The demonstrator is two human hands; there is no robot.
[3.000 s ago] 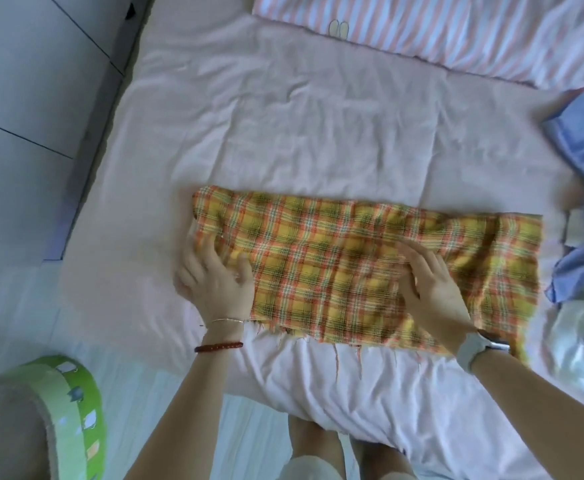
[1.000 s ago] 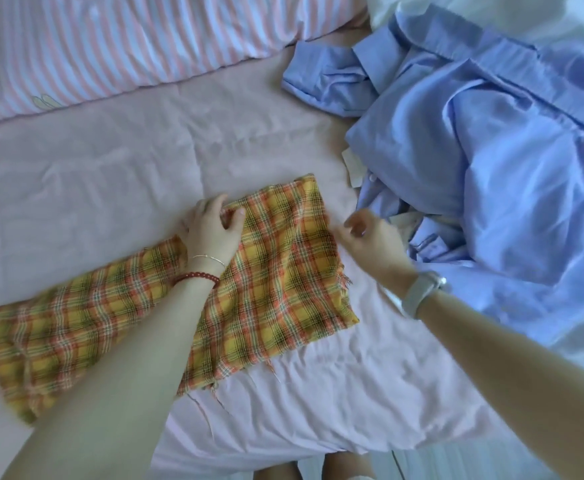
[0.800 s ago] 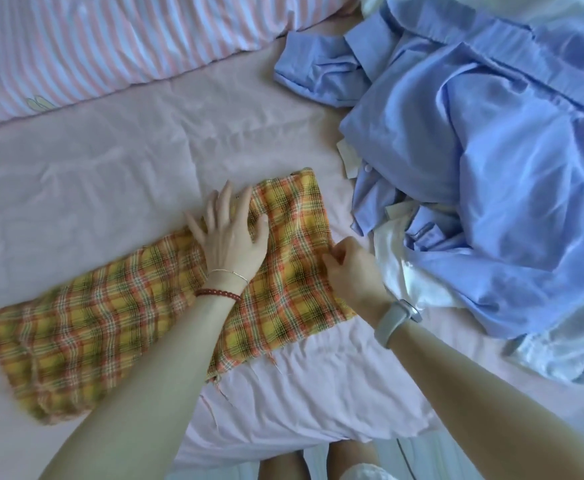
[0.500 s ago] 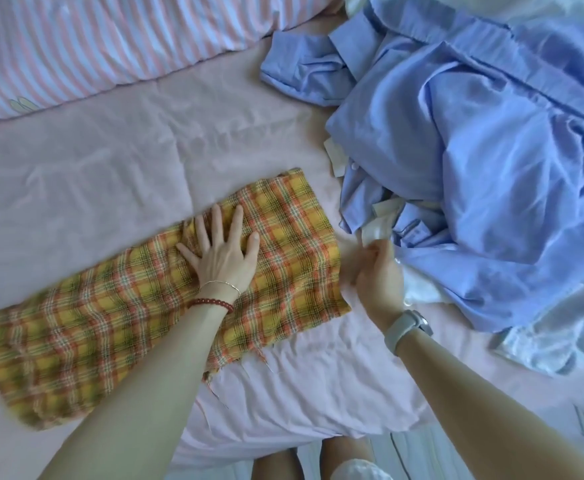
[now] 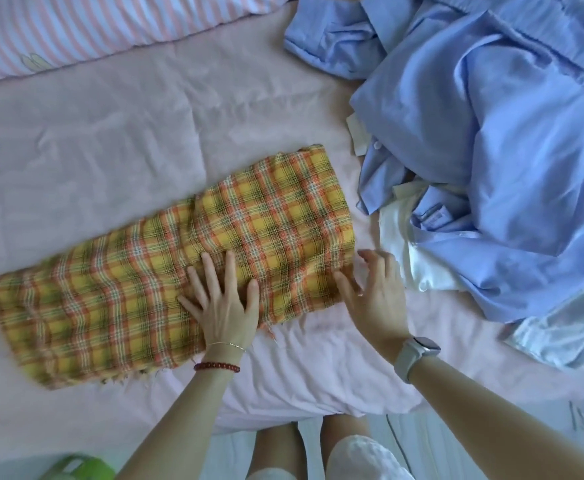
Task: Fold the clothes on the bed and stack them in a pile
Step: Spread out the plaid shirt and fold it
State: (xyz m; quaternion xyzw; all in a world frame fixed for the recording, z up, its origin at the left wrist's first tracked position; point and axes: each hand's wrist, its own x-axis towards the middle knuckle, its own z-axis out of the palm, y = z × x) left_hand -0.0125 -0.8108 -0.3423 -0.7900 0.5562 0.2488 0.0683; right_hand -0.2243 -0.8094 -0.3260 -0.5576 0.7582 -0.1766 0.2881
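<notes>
Head view, the only one. A plaid cloth [image 5: 179, 265], folded into a long strip, is laid flat on the pink sheet [image 5: 110, 140], running from far beyond the left fingers on one side to the right fingertips on the other. The left hand [image 5: 223, 303] is pressed palm-down on the strip near its middle, fingers straight and spread, nothing gripped. The right hand [image 5: 375, 294] is seen at the strip's right end, fingers loosely extended and released; the thumb touches or nearly touches the frayed corner, but no pinch is made out. Just beyond the right fingertips a white garment [image 5: 418, 261] is tucked under a heap of blue shirts [image 5: 491, 140], all unfolded. A striped pillow [image 5: 76, 26] is noted well past the left fingers, at the head of the bed. Step judged: the crosswise fold of the strip, with the middle pinned as a hinge. Next move is judged to call for the right end to be pinched and carried over the left fingers toward the far end, edges matched. No pile is seen yet.
</notes>
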